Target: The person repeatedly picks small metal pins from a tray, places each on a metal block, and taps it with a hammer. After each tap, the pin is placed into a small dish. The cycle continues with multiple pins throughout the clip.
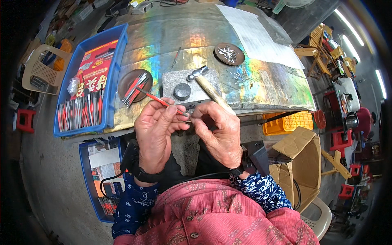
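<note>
My left hand (155, 130) is closed on a slim red tool (161, 100) with a dark, thin far end that points up and left. Its near end meets the fingertips of my right hand (220, 130), which are pinched together; whatever small thing may be between them is too small to make out. Just beyond my hands, a grey stone block (171, 78) carries a round dark metal piece (182, 92). A hammer (212, 93) with a wooden handle lies across the block's right side. To the left, a brown dish (148, 75) holds several similar red and silver tools (133, 86).
A blue tray (123, 41) with many red and black tools and red printed packaging stands at left. A brown plate (241, 61) of small silver parts sits at back right, near loose silver pieces (243, 77). Below the table are a yellow crate (292, 121) and cardboard box (304, 163).
</note>
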`<state>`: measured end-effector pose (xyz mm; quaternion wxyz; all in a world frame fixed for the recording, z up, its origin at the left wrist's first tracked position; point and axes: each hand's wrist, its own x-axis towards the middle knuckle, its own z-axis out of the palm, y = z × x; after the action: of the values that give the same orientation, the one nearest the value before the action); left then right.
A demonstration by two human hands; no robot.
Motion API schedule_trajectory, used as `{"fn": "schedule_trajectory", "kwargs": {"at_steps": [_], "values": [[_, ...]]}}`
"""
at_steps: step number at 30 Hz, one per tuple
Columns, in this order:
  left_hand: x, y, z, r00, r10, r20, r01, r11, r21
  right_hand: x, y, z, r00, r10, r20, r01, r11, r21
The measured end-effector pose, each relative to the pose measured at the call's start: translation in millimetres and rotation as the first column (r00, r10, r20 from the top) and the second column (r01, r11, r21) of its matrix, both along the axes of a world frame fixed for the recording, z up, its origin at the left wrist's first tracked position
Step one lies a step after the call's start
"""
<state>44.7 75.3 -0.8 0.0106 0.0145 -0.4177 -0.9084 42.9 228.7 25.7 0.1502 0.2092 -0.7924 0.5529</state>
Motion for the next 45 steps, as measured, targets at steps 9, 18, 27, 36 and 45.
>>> {"fn": "schedule_trajectory", "kwargs": {"at_steps": [9, 18, 27, 36, 45], "values": [[-1.2, 2.8, -4.6, 0.998, 0.037, -0.041, -0.039, 0.998, -0.044, 1.0, -4.5, -6.1, 0.998, -0.059, -0.003, 0.059, 0.998, 0.022], [-0.7, -2.6, -12.7, 1.000, -0.013, -0.024, 0.013, 1.000, -0.005, 1.4, -1.6, -13.2, 0.999, -0.034, -0.041, 0.040, 0.983, 0.178], [-21.7, -4.1, -9.0, 0.995, 0.032, -0.092, -0.042, 0.994, -0.104, -18.5, 3.5, -9.5, 0.992, -0.055, -0.116, 0.085, 0.957, 0.277], [-58.5, -8.7, -17.3, 0.968, 0.065, -0.243, -0.163, 0.898, -0.410, -29.7, 47.5, -12.6, 0.949, -0.216, -0.228, 0.314, 0.676, 0.666], [-64.3, 2.4, -19.6, 0.950, 0.141, -0.278, -0.274, 0.802, -0.531, -30.0, 47.5, -23.6, 0.965, -0.258, -0.050, 0.218, 0.683, 0.698]]}}
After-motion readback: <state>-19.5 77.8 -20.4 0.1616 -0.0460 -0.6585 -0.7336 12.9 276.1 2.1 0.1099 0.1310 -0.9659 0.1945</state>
